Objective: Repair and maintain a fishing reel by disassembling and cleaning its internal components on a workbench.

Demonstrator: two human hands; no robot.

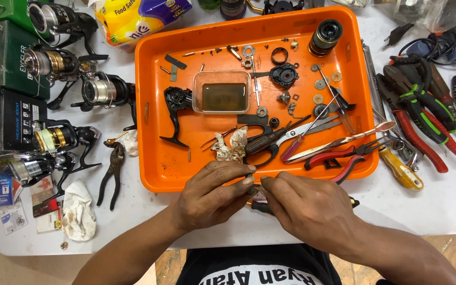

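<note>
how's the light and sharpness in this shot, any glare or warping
Head view: even, soft light, faint shadows under the hands; orange tray sharp, slight sheen on its rim; left hand and right hand crisp; wide-angle bending curves the table edges.

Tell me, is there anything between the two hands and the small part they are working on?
Nothing visible. The left hand and the right hand already pinch the small part between their fingertips, just in front of the orange tray. The part itself is mostly hidden by the fingers.
</note>
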